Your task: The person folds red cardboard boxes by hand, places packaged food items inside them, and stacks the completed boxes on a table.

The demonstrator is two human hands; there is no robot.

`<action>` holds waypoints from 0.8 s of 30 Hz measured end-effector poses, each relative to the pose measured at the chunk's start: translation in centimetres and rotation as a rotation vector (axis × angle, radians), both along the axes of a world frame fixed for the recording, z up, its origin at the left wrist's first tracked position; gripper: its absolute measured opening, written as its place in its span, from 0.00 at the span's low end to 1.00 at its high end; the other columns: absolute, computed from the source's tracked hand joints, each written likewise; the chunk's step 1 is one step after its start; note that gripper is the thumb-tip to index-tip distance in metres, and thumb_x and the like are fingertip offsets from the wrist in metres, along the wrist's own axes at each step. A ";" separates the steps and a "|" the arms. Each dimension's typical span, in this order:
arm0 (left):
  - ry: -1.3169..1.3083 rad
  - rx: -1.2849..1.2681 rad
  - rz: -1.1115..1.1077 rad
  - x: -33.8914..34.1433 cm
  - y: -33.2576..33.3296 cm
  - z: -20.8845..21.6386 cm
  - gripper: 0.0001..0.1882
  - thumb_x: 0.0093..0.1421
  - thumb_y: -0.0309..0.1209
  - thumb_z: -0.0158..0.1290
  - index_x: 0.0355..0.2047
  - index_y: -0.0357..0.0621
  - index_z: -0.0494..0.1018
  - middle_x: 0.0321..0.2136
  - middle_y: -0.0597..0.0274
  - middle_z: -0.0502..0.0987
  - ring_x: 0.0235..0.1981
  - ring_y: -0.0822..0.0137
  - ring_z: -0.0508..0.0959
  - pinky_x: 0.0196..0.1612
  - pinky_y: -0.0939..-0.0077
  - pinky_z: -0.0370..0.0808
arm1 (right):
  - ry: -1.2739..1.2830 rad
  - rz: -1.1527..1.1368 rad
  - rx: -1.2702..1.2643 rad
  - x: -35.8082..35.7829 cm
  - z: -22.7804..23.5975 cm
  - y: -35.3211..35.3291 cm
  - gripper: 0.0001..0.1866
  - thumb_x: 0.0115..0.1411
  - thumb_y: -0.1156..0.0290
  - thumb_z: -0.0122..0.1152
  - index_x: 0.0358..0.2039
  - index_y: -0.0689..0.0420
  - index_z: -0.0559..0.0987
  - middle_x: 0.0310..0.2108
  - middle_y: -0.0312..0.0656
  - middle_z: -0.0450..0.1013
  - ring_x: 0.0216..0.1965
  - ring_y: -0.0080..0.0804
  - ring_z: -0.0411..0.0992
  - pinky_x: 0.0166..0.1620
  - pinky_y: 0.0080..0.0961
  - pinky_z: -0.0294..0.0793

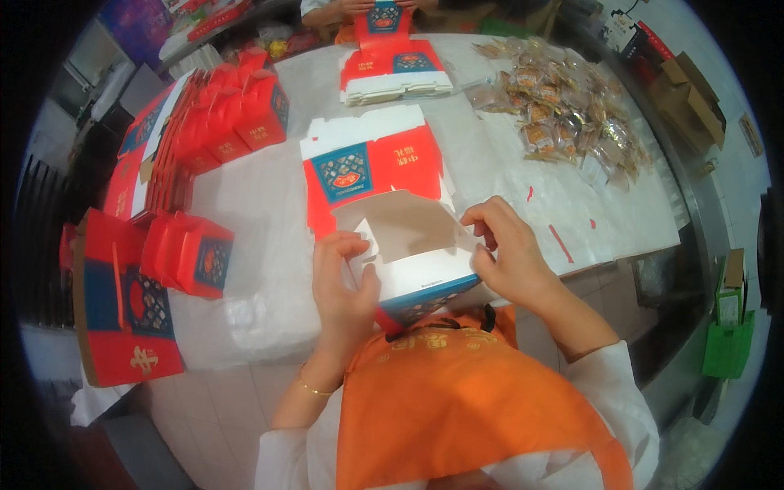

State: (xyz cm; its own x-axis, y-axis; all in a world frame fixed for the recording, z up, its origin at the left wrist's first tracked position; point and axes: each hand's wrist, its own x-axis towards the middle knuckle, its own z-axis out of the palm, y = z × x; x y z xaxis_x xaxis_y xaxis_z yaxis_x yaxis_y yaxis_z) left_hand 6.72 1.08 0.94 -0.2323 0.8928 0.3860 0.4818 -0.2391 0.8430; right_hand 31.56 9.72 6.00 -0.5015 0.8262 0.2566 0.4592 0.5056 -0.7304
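Observation:
A folding gift box [420,276], white on its near panel with a blue printed lower part, is partly put up, its grey-white inside open toward me. It is at the table's near edge, against my orange apron. My left hand [345,282] pinches the box's left end at a white side flap, thumb toward the panel. At the right end my right hand [508,251] is closed on the other side flap, thumb and fingers bent round it. Just beyond lies a pile of flat red and blue box blanks [392,163].
Several made-up red boxes [245,118] stand at the far left, with smaller ones [192,253] nearer. A large red and blue carton [131,318] leans at the left edge. Wrapped pastries [563,106] heap at far right. Across the table, a co-worker's hands [355,6] hold another box.

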 end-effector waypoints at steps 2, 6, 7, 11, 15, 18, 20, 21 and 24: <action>0.020 -0.021 0.045 1.3 -0.5 0.5 0.20 0.53 0.17 0.56 0.47 0.41 0.75 0.58 0.50 0.67 0.61 0.56 0.69 0.62 0.65 0.68 | 0.008 0.019 -0.060 0.4 0.0 0.0 0.27 0.49 0.87 0.48 0.51 0.59 0.74 0.47 0.49 0.69 0.47 0.44 0.74 0.51 0.34 0.76; 0.091 -0.023 0.025 2.9 -1.4 0.3 0.21 0.53 0.20 0.57 0.49 0.42 0.75 0.65 0.47 0.59 0.69 0.50 0.61 0.68 0.60 0.63 | 0.344 0.195 -0.396 1.3 -2.6 1.4 0.33 0.48 0.85 0.47 0.59 0.56 0.72 0.63 0.49 0.65 0.62 0.42 0.68 0.66 0.35 0.64; 0.082 -0.042 0.021 3.0 -1.5 -0.2 0.22 0.53 0.21 0.58 0.50 0.43 0.74 0.66 0.47 0.57 0.70 0.50 0.59 0.69 0.59 0.61 | 0.460 0.244 -0.564 1.5 -2.8 1.5 0.34 0.48 0.85 0.47 0.60 0.55 0.72 0.67 0.49 0.63 0.65 0.42 0.65 0.69 0.35 0.60; -0.151 -0.092 0.007 2.9 -2.0 -0.2 0.27 0.53 0.22 0.61 0.55 0.42 0.72 0.70 0.43 0.53 0.72 0.48 0.56 0.73 0.57 0.53 | 0.384 0.414 -0.411 1.8 -2.6 2.0 0.33 0.51 0.82 0.52 0.62 0.55 0.71 0.72 0.46 0.59 0.68 0.37 0.62 0.72 0.35 0.56; -0.298 -0.157 -0.104 2.3 -1.8 -1.2 0.28 0.56 0.28 0.59 0.59 0.42 0.71 0.71 0.41 0.55 0.73 0.49 0.56 0.73 0.57 0.52 | 0.396 0.430 -0.284 1.4 -3.2 2.5 0.30 0.58 0.76 0.53 0.63 0.57 0.71 0.67 0.46 0.64 0.68 0.38 0.61 0.72 0.35 0.54; -0.248 -0.134 -0.149 2.3 -1.6 -0.5 0.31 0.57 0.34 0.57 0.61 0.41 0.70 0.70 0.40 0.59 0.73 0.49 0.56 0.74 0.57 0.50 | 0.569 0.332 -0.272 0.6 -4.4 2.5 0.28 0.64 0.69 0.49 0.64 0.60 0.70 0.64 0.45 0.66 0.69 0.38 0.59 0.72 0.35 0.52; -0.233 -0.061 -0.112 1.9 -1.5 1.5 0.34 0.55 0.37 0.57 0.62 0.40 0.69 0.70 0.45 0.60 0.73 0.52 0.57 0.73 0.60 0.51 | 0.671 0.278 -0.220 -0.6 -3.9 1.8 0.27 0.68 0.63 0.44 0.64 0.61 0.71 0.63 0.45 0.66 0.70 0.38 0.57 0.72 0.35 0.50; -0.239 -0.034 -0.101 1.8 -1.2 1.9 0.35 0.54 0.39 0.56 0.62 0.40 0.69 0.69 0.47 0.61 0.73 0.54 0.58 0.73 0.61 0.52 | 0.665 0.260 -0.191 -0.5 -3.1 1.3 0.27 0.68 0.64 0.45 0.64 0.61 0.71 0.63 0.45 0.65 0.69 0.38 0.57 0.72 0.35 0.50; -0.159 0.062 -0.158 0.8 -0.2 3.7 0.38 0.53 0.42 0.55 0.63 0.40 0.68 0.70 0.44 0.59 0.72 0.50 0.58 0.73 0.57 0.52 | 0.628 0.227 -0.154 -0.5 -2.3 0.1 0.26 0.67 0.64 0.46 0.62 0.60 0.73 0.63 0.45 0.65 0.68 0.39 0.58 0.71 0.36 0.52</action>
State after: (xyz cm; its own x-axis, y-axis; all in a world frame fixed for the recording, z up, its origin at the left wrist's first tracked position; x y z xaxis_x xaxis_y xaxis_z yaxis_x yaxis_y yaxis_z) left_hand 7.51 0.85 4.64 -0.1537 0.8987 0.4108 0.2961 -0.3548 0.8868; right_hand 31.05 9.81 3.71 -0.4607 0.7689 0.4433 -0.1802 0.4080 -0.8950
